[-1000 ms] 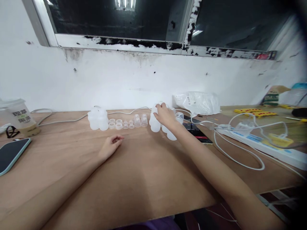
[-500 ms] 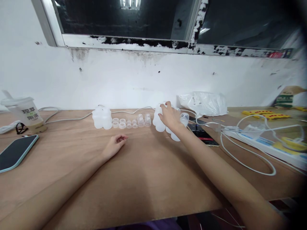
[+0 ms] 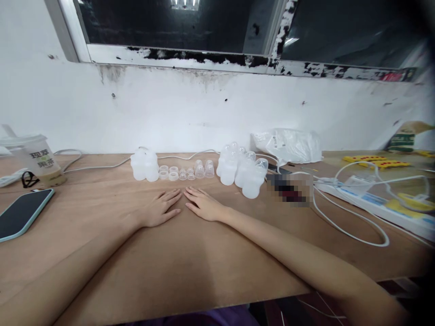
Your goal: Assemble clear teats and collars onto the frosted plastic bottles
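My left hand (image 3: 160, 209) lies flat on the wooden table (image 3: 170, 267), fingers stretched out and holding nothing. Just to its right, my right hand (image 3: 204, 204) rests palm down, also open, the fingertips of both close together. Behind them stands a row of baby bottle parts: white bottle bodies without caps (image 3: 145, 166), clear rings (image 3: 173, 173), small clear nipples (image 3: 186, 174) and clear domed caps (image 3: 204, 169). Beyond my right hand is a group of several capped baby bottles (image 3: 250, 183), which neither hand touches.
At the left stand a drink cup (image 3: 44, 163) and a phone (image 3: 25, 215). A white plastic bag (image 3: 292, 146) lies against the wall. On the right are a power strip (image 3: 367, 201), looped white cables (image 3: 353, 237), yellow packs (image 3: 375, 161) and a blurred-out patch.
My right hand has left the capped bottles and come down to the table beside my left hand. My left hand has uncurled and now lies flat.
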A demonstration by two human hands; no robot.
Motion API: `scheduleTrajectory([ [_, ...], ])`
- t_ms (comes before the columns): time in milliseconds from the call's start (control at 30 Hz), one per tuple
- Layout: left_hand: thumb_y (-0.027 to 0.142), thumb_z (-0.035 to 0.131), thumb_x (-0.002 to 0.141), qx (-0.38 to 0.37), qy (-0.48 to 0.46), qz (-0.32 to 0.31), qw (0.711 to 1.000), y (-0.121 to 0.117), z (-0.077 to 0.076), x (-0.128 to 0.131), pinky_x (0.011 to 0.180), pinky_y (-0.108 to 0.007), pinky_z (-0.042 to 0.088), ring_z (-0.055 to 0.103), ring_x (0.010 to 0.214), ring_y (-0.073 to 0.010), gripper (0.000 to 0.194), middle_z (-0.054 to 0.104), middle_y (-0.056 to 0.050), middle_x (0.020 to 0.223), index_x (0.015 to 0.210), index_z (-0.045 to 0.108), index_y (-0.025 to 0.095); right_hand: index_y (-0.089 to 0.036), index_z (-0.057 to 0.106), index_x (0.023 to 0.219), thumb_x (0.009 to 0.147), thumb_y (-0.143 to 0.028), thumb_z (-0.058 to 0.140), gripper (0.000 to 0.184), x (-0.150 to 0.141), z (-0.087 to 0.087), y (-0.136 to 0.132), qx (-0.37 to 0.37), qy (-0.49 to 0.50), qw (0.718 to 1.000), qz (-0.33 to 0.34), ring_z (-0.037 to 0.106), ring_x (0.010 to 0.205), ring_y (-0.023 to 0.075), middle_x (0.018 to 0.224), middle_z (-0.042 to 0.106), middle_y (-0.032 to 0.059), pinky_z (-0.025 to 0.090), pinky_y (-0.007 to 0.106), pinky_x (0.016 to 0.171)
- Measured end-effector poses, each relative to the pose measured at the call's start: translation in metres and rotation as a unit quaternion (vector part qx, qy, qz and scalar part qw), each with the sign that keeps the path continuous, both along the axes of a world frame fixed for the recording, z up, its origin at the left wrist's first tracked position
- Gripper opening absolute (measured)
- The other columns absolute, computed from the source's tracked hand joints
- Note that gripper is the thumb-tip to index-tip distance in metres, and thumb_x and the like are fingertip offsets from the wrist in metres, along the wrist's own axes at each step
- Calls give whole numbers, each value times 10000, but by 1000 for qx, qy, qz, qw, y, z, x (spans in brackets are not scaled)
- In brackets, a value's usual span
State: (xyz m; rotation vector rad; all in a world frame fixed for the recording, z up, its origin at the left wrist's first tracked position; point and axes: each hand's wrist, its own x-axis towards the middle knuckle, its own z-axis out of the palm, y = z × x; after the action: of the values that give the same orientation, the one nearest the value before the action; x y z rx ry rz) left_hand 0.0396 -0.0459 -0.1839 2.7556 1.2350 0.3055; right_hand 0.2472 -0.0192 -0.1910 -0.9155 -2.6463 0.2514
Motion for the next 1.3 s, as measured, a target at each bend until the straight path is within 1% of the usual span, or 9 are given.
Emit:
scheduleTrajectory([
  [467, 468, 264, 816, 4, -6, 7, 1000, -3, 2, 2, 1007, -364, 136, 174, 1242, -191, 562, 214, -69, 1353, 1299, 175, 193, -99, 323, 1256, 844, -364, 255, 494, 1, 2, -1, 38, -23, 999, -1, 222, 1228, 203, 1315, 291, 126, 183, 379, 1000],
  [567, 456, 271, 816, 3, -10, 7, 1000, -1, 1, 2, 1006, -347, 158, 192, 1237, -189, 550, 231, -68, 1350, 1291, 208, 187, -130, 377, 1220, 839, -357, 280, 454, 0, 3, -2, 51, -12, 999, -8, 285, 1195, 206, 1277, 357, 117, 222, 366, 978],
  [667, 400, 283, 820, 23, -27, 31, 999, 9, -1, 3, 978, -319, 244, 311, 1181, -186, 489, 310, -78, 1313, 1250, 309, 169, -140, 401, 1189, 826, -335, 325, 418, -5, 4, 6, 67, 37, 994, -82, 438, 1050, 206, 1144, 472, 125, 326, 342, 883],
  [733, 337, 319, 806, 69, -44, 69, 994, 22, -2, 4, 942, -314, 305, 392, 1113, -192, 441, 384, -94, 1256, 1196, 383, 142, -128, 327, 1231, 816, -308, 357, 453, -10, 5, 19, 59, 72, 983, -156, 509, 923, 196, 1009, 541, 120, 371, 322, 801],
  [800, 264, 351, 780, 137, -61, 119, 982, 38, -4, 6, 915, -325, 340, 412, 1083, -205, 400, 428, -105, 1202, 1145, 429, 120, -116, 269, 1256, 812, -296, 372, 490, -17, 6, 36, 34, 91, 972, -216, 542, 822, 190, 882, 586, 99, 386, 305, 741],
  [900, 192, 357, 759, 203, -73, 170, 961, 59, -6, 8, 896, -339, 356, 407, 1069, -221, 371, 470, -118, 1136, 1105, 454, 100, -105, 349, 1195, 821, -328, 355, 436, -27, 7, 63, 19, 117, 952, -283, 543, 812, 196, 877, 593, 112, 382, 290, 712],
  [1033, 171, 384, 740, 213, -68, 175, 959, 72, -5, 10, 818, -334, 400, 479, 940, -219, 297, 545, -107, 972, 997, 521, 115, -99, 508, 988, 849, -275, 287, 315, -39, 10, 84, 21, 126, 945, -302, 533, 840, 187, 902, 588, 133, 368, 271, 712],
  [1167, 172, 391, 741, 219, -64, 174, 958, 64, -3, 9, 747, -321, 416, 503, 862, -207, 228, 549, -88, 860, 901, 551, 140, -106, 536, 904, 866, -221, 232, 328, -39, 11, 77, 26, 131, 947, -294, 540, 793, 160, 856, 602, 116, 359, 248, 681],
  [1300, 211, 383, 766, 208, -68, 153, 964, 36, -1, 12, 660, -265, 422, 518, 749, -161, 189, 534, -54, 807, 852, 544, 162, -154, 571, 816, 856, -290, 287, 317, -26, 9, 44, 28, 122, 962, -244, 556, 736, 145, 793, 624, 63, 354, 227, 635],
])
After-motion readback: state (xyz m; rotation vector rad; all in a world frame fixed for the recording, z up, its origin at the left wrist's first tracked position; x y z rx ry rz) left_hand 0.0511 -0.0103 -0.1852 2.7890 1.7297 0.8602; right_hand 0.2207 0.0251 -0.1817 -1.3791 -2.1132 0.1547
